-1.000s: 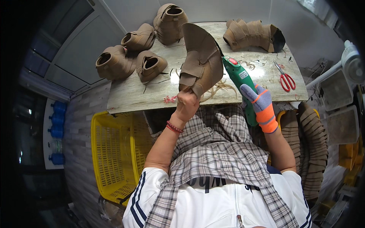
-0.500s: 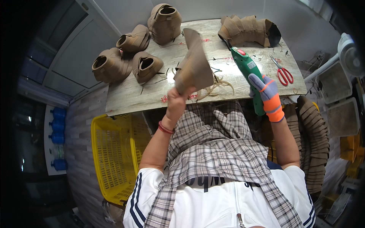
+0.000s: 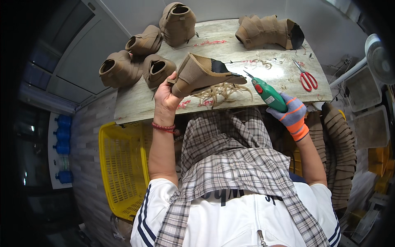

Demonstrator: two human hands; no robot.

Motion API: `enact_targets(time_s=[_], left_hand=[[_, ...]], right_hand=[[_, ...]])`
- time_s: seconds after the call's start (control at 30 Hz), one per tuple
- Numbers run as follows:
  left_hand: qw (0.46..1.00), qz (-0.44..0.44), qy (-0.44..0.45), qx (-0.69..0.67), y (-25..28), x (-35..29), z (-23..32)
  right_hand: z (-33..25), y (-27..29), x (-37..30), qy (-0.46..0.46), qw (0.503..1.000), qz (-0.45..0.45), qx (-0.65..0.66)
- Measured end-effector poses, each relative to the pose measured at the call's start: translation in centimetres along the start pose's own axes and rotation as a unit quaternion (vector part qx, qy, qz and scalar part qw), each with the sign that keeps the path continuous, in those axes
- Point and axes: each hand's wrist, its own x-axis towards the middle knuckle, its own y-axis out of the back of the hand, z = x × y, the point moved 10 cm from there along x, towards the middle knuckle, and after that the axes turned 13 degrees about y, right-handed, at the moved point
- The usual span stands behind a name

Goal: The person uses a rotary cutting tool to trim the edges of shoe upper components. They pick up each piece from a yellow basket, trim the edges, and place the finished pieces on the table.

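My bare left hand [image 3: 166,95] grips one end of a brown shoe upper [image 3: 192,79] and holds it above the near part of the table. Its opening faces up, showing tan lining and a black piece, and its tapered end points right. Gloved in grey and orange, my right hand [image 3: 291,113] is closed round a green handheld power tool [image 3: 269,95] with a red button. The thin pointed metal tip of the tool is just right of the upper, apart from it. Tangled tan trimmings [image 3: 222,94] lie on the table beneath the upper.
Several brown shoe uppers [image 3: 119,70] stand along the table's left side. A nested row of uppers [image 3: 265,33] lies at the back right. Red-handled scissors [image 3: 306,78] rest near the right edge. Below left is a yellow crate [image 3: 123,173]; a white fan [image 3: 376,57] stands at right.
My left hand has moved left and turned the upper from upright to nearly level, opening up. The power tool has come down and its tip has swung toward the upper.
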Motion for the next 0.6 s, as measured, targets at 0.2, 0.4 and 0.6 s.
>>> enact_targets(time_s=[0.2, 0.4, 0.6], left_hand=[[1.000, 0.011, 0.017, -0.007, 0.7, 0.5, -1.1], [0.999, 0.005, 0.027, -0.017, 1.4, 1.2, -1.6], [0.999, 0.020, 0.038, -0.030, 1.6, 1.9, -2.5]], right_hand=[[-1.1, 0.5, 0.5, 0.067, 0.998, 0.017, -0.001], [-1.3, 0.3, 0.2, 0.075, 0.997, 0.006, 0.017], [-1.8, 0.2, 0.7, 0.079, 0.996, 0.002, 0.031]])
